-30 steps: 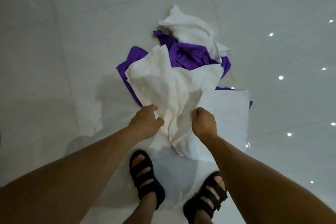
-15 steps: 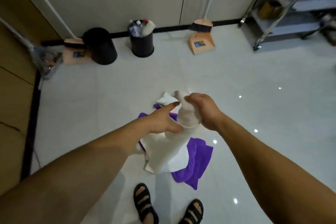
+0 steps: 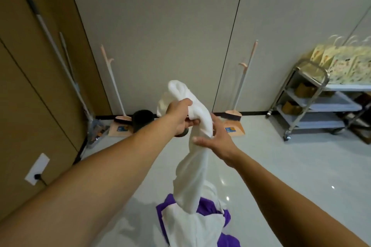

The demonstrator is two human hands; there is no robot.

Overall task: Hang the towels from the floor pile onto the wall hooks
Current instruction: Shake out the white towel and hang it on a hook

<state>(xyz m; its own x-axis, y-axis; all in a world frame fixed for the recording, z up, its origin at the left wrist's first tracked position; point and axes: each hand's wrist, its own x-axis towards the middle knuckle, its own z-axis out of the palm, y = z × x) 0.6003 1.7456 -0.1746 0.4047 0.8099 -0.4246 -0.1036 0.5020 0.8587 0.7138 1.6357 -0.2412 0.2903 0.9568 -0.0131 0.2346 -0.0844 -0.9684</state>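
Stage: early, no towel seen hung | white towel (image 3: 192,168) held up, its tail reaching the pile (image 3: 208,209) on the floor (image 3: 281,166) | left hand (image 3: 181,118) grips its top | right hand (image 3: 217,144) spread wide, fingers touching it | To do: hooks not in view; pile unhung.

left hand (image 3: 180,117) grips a white towel (image 3: 192,176) above the floor pile (image 3: 208,209), right hand (image 3: 217,142) touching it.

two hands, left hand (image 3: 180,119) and right hand (image 3: 217,143), one white towel (image 3: 197,166) held up, two brooms (image 3: 113,82) (image 3: 244,84), two dustpans (image 3: 118,129) (image 3: 234,128), one black bin (image 3: 143,120), two poles (image 3: 54,46) (image 3: 67,56), one trolley (image 3: 307,94), one wall socket (image 3: 37,168), and a floor pile (image 3: 208,207) of towels too tangled to count.
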